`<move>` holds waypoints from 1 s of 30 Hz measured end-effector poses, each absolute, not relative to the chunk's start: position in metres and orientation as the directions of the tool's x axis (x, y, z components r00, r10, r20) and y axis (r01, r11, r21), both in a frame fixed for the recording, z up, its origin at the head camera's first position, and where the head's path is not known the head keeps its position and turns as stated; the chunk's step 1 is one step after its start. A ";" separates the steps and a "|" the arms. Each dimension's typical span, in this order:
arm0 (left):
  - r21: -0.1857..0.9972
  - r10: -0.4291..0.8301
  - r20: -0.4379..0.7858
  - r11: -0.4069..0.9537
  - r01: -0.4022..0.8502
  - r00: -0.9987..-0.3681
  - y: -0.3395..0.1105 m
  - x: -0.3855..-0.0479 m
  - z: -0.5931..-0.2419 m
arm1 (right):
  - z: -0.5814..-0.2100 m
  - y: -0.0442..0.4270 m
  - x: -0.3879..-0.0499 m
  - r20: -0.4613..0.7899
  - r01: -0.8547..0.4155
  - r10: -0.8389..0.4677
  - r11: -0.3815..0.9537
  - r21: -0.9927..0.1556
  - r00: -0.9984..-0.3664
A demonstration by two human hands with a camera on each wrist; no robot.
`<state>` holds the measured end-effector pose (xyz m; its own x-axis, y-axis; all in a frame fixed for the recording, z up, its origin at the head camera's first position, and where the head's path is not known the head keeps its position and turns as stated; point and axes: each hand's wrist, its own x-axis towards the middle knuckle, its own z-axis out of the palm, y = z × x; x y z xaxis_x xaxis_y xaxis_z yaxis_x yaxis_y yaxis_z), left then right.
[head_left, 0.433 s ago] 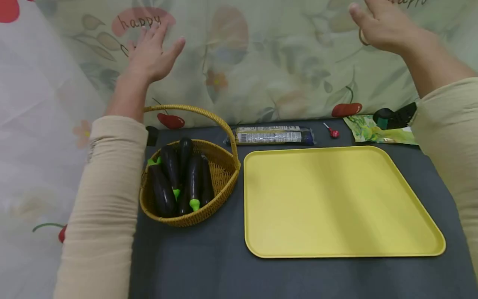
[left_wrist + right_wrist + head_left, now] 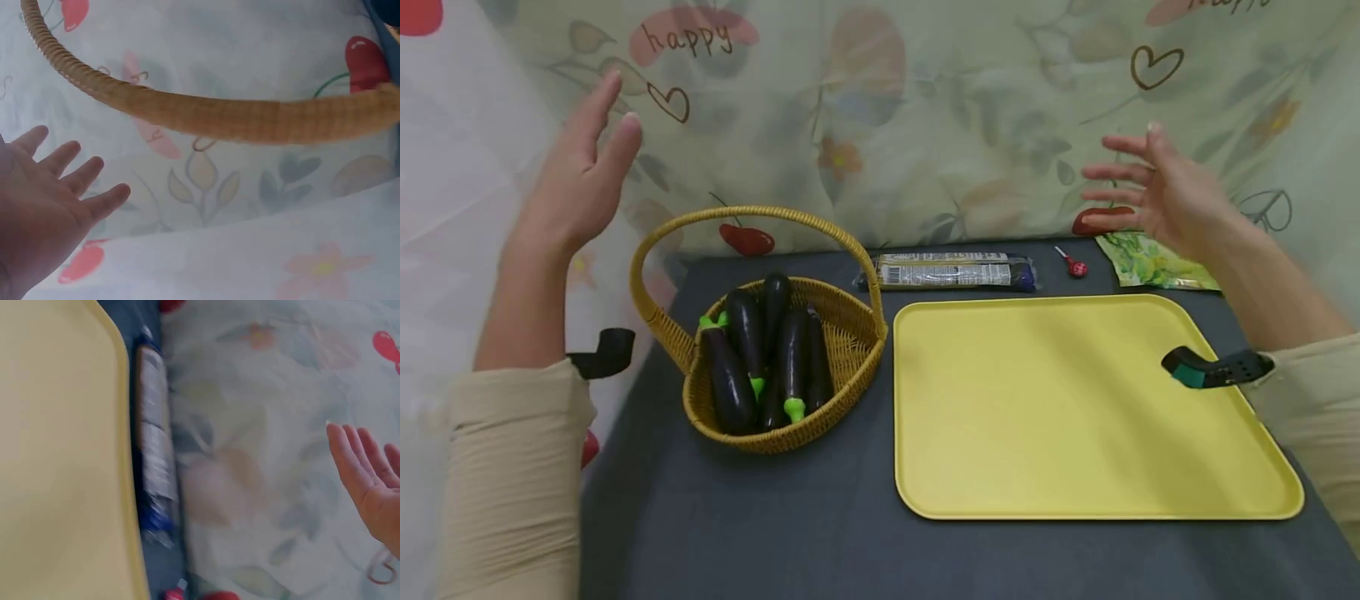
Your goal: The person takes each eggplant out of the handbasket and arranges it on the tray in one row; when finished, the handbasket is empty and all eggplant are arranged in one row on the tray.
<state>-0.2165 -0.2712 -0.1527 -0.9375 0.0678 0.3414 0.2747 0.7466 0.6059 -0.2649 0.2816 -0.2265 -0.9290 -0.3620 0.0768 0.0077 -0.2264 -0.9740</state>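
Note:
My left hand is raised to the left of the wicker basket, its fingers extended and holding nothing. In the left wrist view that hand appears beside the curved basket handle, apart from it. Several dark eggplants with green stems lie in the basket. Above the far right part of the yellow tray, my right hand is held up with its fingers spread and nothing in them. The right wrist view shows this hand against the curtain.
Behind the tray lie a clear-wrapped long package, a red lollipop and a green packet, partly covered by the right forearm. A patterned curtain hangs along the back of the dark table.
My left hand has moved left, away from above the basket handle. The right hand has come down and nearer, with its palm turned inward. The basket and tray stay in place.

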 end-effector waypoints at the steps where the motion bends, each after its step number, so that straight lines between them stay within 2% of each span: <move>1: 0.620 0.064 0.350 0.732 0.282 -0.935 -0.276 -0.212 -0.159 | -0.236 0.277 -0.261 0.068 0.039 -0.395 -0.258 -0.965 -0.916; 4: 0.665 0.054 0.367 0.683 0.303 -0.929 -0.291 -0.199 -0.182 | -0.266 0.261 -0.250 0.062 0.105 -0.498 -0.300 -0.948 -0.865; 8: 0.728 0.031 0.323 0.631 0.269 -0.946 -0.306 -0.185 -0.214 | -0.297 0.241 -0.239 0.045 0.176 -0.603 -0.303 -0.937 -0.797; 13: 0.797 0.059 0.263 0.549 0.251 -0.963 -0.320 -0.174 -0.264 | -0.323 0.216 -0.227 -0.038 0.227 -0.671 -0.196 -0.954 -0.741; 17: 0.824 0.097 0.197 0.523 0.218 -0.976 -0.329 -0.169 -0.306 | -0.334 0.191 -0.220 -0.105 0.243 -0.709 -0.095 -0.965 -0.697; 22: 0.863 0.165 0.106 0.474 0.173 -0.981 -0.338 -0.167 -0.348 | -0.342 0.156 -0.211 -0.147 0.282 -0.764 -0.048 -0.958 -0.628; 30: 0.907 0.159 0.059 0.405 0.119 -0.986 -0.335 -0.170 -0.379 | -0.345 0.090 -0.204 -0.163 0.343 -0.810 -0.049 -0.938 -0.563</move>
<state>-0.1703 -0.3348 -0.3788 -0.9855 0.1590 0.0589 0.1194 0.4046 0.9066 -0.2038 0.0903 -0.3454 -0.5628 -0.8103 -0.1635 0.3434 -0.0493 -0.9379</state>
